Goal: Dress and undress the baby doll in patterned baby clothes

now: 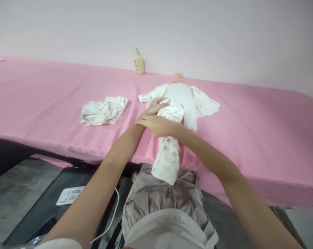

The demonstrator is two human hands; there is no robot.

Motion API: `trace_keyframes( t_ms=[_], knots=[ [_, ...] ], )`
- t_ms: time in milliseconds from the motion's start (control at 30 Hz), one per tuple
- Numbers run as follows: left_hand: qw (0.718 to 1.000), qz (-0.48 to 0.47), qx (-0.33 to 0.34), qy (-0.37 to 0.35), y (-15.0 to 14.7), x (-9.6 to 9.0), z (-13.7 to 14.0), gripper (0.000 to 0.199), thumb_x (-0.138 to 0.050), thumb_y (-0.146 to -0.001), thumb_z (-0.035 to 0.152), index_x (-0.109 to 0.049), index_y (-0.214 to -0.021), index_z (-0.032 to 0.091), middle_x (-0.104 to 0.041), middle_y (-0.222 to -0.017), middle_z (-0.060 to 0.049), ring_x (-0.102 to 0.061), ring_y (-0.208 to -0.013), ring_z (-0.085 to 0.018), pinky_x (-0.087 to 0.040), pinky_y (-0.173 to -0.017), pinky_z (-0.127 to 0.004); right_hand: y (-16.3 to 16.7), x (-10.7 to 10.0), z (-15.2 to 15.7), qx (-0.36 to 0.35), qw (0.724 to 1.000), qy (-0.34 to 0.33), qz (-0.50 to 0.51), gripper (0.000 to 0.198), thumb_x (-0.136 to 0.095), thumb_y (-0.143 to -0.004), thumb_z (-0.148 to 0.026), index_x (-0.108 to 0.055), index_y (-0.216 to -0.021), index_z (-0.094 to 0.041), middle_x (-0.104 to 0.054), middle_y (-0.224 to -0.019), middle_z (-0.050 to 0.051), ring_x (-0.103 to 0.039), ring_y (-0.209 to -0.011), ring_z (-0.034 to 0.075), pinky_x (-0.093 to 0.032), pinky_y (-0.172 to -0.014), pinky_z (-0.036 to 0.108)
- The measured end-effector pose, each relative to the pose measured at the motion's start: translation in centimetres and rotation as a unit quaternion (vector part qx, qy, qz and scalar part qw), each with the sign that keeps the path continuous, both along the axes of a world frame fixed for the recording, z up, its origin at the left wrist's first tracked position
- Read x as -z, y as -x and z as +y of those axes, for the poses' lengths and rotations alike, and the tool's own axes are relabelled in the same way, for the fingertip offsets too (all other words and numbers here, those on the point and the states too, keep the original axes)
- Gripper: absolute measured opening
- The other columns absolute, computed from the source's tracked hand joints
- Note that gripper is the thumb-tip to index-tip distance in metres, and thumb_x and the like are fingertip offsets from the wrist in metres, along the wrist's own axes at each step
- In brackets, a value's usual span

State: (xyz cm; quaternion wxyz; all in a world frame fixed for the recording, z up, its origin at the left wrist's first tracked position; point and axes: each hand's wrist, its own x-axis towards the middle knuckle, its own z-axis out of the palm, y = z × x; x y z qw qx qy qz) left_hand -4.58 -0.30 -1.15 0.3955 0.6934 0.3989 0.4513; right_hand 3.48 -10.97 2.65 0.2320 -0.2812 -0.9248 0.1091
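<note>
A baby doll (179, 91) in white lies on its back, head toward the wall, its printed white top spread out at both sides. White baby pants (169, 157) with small prints lie over one of its legs and hang past the table edge. My left hand (157, 106) is at the upper part of the pants, fingers curved over the fabric at the doll's hip. Crossing above my left wrist, my right hand (157, 125) has its fingers stretched to the left; its underside is hidden. The doll's other leg (190, 119) lies straight beside the pants.
A crumpled printed white baby garment (103, 111) lies to the left on the pink table cover (55, 90). A cream pump bottle (139, 63) stands by the wall. Below the table at left are a black surface with a white label (70, 195) and a white cable (112, 218).
</note>
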Motion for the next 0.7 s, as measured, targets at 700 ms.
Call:
trace_keyframes(
  t_ms=[700],
  knots=[
    [0.909, 0.348, -0.031, -0.229, -4.8, -1.9, -3.3, 0.048, -0.054, -0.085, 0.052, -0.060, -0.117, 0.017, -0.038, -0.147, -0.017, -0.030, -0.136, -0.034, -0.022, -0.109, -0.051, -13.1, 2.7, 3.9, 0.321, 0.944, -0.077, -0.005, 0.033, -0.042, -0.077, -0.013, -0.069, -0.097, -0.011, -0.066, -0.114, 0.017, -0.055, -0.117, 0.032, -0.039, -0.103, 0.048]
  ],
)
